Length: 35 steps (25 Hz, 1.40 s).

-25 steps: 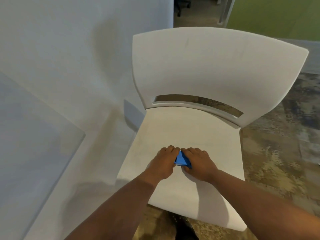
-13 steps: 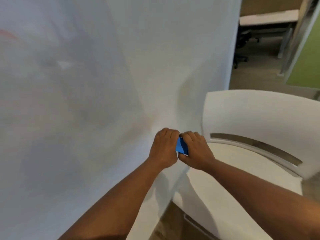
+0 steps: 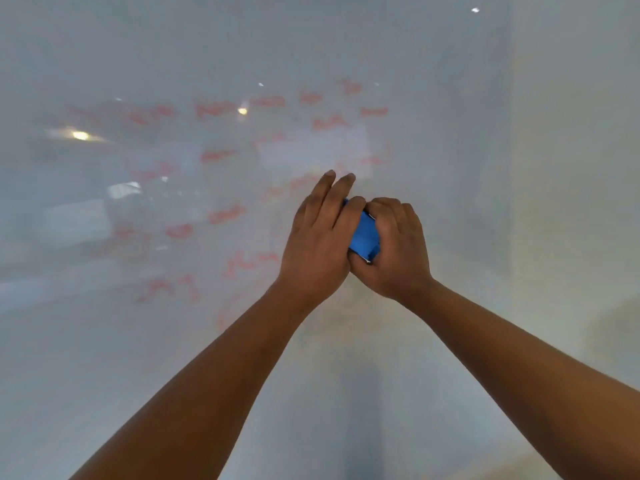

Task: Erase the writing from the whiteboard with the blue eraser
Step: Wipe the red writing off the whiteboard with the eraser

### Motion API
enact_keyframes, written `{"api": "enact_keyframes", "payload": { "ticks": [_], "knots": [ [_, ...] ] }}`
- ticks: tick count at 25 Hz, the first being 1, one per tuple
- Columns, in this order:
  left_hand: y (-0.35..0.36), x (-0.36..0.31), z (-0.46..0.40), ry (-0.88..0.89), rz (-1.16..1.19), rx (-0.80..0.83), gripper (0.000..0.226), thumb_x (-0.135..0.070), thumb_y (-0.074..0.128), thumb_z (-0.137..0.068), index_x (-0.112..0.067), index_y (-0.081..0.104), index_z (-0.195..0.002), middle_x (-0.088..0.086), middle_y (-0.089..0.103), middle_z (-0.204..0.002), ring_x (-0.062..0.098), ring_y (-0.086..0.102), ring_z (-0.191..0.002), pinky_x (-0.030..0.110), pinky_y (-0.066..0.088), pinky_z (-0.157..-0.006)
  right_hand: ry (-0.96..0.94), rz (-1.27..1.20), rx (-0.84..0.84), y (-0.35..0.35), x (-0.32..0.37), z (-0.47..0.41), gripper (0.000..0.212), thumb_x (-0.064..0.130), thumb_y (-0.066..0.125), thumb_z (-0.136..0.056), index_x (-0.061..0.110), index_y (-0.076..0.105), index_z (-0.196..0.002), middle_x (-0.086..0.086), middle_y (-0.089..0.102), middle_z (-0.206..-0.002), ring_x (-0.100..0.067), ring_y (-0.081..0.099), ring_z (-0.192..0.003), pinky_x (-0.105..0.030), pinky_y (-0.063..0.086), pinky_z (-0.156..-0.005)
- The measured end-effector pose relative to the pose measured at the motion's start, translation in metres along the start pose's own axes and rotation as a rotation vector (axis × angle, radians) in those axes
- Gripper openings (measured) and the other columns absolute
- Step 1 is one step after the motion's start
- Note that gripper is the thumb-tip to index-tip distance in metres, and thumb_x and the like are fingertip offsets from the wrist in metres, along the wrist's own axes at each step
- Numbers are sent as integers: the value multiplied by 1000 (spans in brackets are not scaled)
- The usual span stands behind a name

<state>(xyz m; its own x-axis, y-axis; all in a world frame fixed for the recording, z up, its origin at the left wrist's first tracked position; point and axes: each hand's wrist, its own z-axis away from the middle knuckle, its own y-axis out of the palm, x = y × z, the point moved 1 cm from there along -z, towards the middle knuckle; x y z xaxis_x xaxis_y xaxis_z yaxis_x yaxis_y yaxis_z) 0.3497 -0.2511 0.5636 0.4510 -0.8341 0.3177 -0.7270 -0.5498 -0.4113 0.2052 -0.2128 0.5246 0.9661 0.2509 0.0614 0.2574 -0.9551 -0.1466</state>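
The blue eraser [image 3: 364, 239] is pinched between both hands in front of the whiteboard [image 3: 173, 341]. My left hand [image 3: 320, 237] wraps its left side, with two fingers stretched up towards the board. My right hand [image 3: 398, 249] curls around its right side. Blurred red writing [image 3: 221, 157] covers the middle of the glossy board, mostly to the left of and above my hands. Whether the eraser touches the board cannot be told.
The whiteboard's right edge [image 3: 509, 168] runs vertically, with a plain pale wall [image 3: 575, 202] beyond it. Ceiling-light reflections [image 3: 80, 135] glint on the board's left side.
My view has swung up from the white chair to the whiteboard. Both hands lifted the eraser off the chair seat and raised it in front of the red writing.
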Motion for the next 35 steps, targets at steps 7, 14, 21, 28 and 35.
{"api": "enact_keyframes", "payload": {
  "ticks": [7,14,21,28,35],
  "knots": [
    [-152,125,41,-162,-181,-118,50,-2,54,-90,-3,57,-140,18,44,-158,36,39,-150,51,40,-117,-94,-127,-15,67,137,-65,74,44,59,-89,21,34,-154,-8,53,-131,-25,54,-98,-31,49,-69],
    [-233,242,80,-319,-346,-304,39,5,57,-91,-2,63,-128,19,56,-143,38,49,-138,51,45,-111,-134,-37,-78,114,203,-104,63,48,56,-96,25,41,-152,-6,49,-148,-24,53,-101,-32,55,-66],
    [-222,272,97,-195,-457,-362,47,8,51,-88,1,64,-132,18,58,-146,38,51,-141,46,42,-111,-111,-89,-285,137,226,-155,49,27,65,-92,17,61,-141,-11,46,-157,-35,53,-117,-41,46,-100],
    [-222,272,99,-205,-481,-339,50,0,45,-92,-1,61,-139,16,54,-152,38,47,-144,55,46,-109,-318,-85,-150,146,247,-140,46,22,66,-92,14,62,-138,-7,55,-150,-38,58,-119,-43,45,-104],
    [-223,271,101,-317,-517,-455,51,-7,44,-99,-5,50,-149,11,53,-154,29,45,-148,44,35,-115,-340,-126,-176,167,287,-134,42,19,70,-90,20,67,-133,-9,58,-148,-36,58,-113,-42,47,-98]
  ]
}}
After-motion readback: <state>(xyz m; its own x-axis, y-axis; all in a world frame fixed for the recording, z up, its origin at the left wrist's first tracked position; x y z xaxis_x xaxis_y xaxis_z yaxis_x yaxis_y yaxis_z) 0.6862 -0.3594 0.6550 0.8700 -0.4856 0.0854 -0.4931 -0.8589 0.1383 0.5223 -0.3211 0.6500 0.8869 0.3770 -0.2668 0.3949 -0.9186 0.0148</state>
